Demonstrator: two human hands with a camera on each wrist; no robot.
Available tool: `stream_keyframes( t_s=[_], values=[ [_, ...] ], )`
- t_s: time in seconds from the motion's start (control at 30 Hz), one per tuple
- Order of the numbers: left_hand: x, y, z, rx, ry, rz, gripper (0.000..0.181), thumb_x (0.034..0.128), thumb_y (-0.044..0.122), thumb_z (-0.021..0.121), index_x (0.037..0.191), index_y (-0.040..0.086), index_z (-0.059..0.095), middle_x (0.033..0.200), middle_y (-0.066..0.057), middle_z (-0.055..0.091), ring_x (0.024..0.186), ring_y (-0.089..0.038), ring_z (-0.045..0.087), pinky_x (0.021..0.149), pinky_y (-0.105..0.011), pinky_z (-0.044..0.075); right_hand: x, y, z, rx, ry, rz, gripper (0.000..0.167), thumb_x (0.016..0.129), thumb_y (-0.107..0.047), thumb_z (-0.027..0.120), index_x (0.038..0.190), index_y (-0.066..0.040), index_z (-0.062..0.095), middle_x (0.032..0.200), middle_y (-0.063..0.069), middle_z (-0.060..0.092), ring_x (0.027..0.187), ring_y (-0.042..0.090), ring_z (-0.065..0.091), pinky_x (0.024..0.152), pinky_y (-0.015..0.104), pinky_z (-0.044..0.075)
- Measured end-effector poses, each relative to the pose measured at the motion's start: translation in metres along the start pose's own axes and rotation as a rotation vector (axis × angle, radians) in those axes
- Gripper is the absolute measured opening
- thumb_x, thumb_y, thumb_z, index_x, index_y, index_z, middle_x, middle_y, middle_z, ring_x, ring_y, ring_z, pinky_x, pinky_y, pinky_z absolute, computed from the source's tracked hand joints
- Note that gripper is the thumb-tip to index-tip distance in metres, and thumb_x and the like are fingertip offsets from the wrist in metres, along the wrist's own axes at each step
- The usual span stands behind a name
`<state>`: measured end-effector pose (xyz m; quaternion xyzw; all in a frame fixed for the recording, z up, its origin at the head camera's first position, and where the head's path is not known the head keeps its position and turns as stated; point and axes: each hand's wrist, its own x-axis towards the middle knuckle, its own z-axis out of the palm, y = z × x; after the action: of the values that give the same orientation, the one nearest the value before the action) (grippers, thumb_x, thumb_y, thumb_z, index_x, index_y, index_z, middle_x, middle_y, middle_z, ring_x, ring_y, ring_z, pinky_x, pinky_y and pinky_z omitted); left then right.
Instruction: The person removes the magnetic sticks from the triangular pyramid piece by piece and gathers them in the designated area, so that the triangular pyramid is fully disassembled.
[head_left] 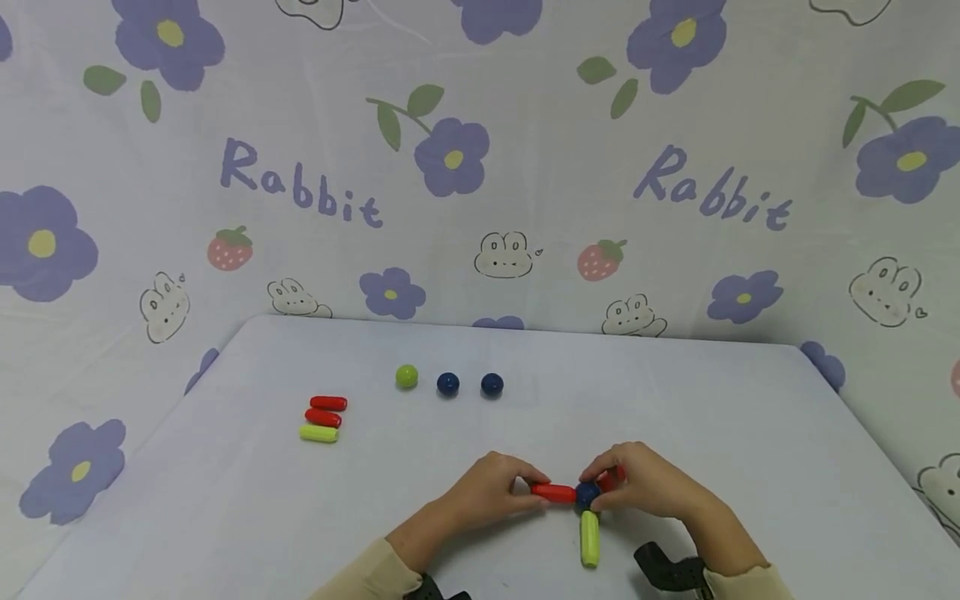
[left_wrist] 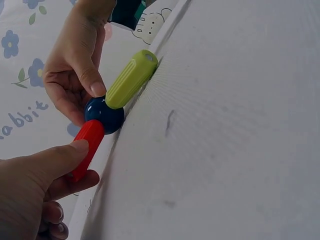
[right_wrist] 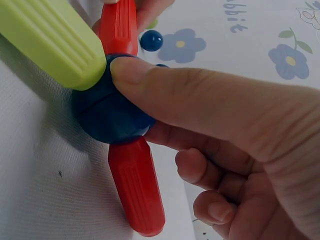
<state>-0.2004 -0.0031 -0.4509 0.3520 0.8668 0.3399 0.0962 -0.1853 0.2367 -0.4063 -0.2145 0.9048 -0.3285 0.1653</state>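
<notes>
Ball (head_left: 587, 498) is sitting over the bench (head_left: 420, 471), the right hand (head_left: 647, 479) pinching it, the left hand (head_left: 491, 493) gripping a red rod (head_left: 555, 493); uneven twisting could be working the yellow rod (head_left: 590, 540) loose

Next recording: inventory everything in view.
Table: one, white, centre
Cloth: one, white, flowered, behind
Joined ball: one, navy, near side
Joined red sticks: two, red, flanking it
Joined green stick: one, lime, touching it
Green ball: one, green, far side
Loose blue balls: two, navy, right of it
Loose red sticks: two, red, left side
Loose green stick: one, lime, beside them
Wrist gear: two, dark, wrists
Sleeves: two, beige, forearms
Left hand: one, pinching joined red stick
Right hand: one, gripping joined ball
</notes>
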Motion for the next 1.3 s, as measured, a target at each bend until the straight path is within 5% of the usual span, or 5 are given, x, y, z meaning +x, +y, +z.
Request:
stream_keyframes(
  t_s=[0.23,0.83,1.13,1.3],
  values=[
    [0.000,0.003,-0.001,0.024,-0.007,-0.043,0.025,0.0850,0.030,0.067,0.106,0.016,0.071,0.093,0.010,0.069,0.058,0.001,0.038,0.054,-0.012,0.034,0.001,0.001,0.002,0.036,-0.018,-0.021,0.033,0.070,-0.022,0.081,0.098,-0.006,0.072,0.094,0.001,0.068,0.086,0.015,0.055,0.068,0.019,0.049],
    [0.001,-0.001,-0.003,-0.011,-0.023,-0.036,0.026,0.0865,0.030,0.065,0.107,0.015,0.071,0.090,0.010,0.068,0.056,0.001,0.038,0.052,-0.013,0.032,0.000,0.000,-0.001,0.033,-0.043,-0.048,0.032,0.072,-0.023,0.079,0.099,-0.006,0.071,0.093,0.000,0.067,0.086,0.015,0.056,0.070,0.021,0.049],
    [-0.014,-0.023,-0.021,-0.012,0.077,-0.051,0.020,0.0842,0.022,0.068,0.102,0.013,0.072,0.090,0.002,0.069,0.053,0.000,0.035,0.049,-0.014,0.029,-0.006,0.006,-0.006,-0.002,-0.023,0.027,0.034,0.071,-0.025,0.080,0.098,-0.007,0.072,0.094,0.000,0.066,0.087,0.014,0.053,0.070,0.022,0.048],
    [-0.027,-0.031,-0.030,-0.028,0.113,-0.060,0.022,0.0835,0.021,0.069,0.104,0.013,0.071,0.092,0.000,0.069,0.053,0.000,0.035,0.048,-0.014,0.029,-0.005,0.007,-0.007,0.006,-0.030,-0.002,0.035,0.072,-0.026,0.080,0.099,-0.006,0.072,0.095,0.001,0.067,0.086,0.014,0.053,0.069,0.020,0.046]
  ],
)
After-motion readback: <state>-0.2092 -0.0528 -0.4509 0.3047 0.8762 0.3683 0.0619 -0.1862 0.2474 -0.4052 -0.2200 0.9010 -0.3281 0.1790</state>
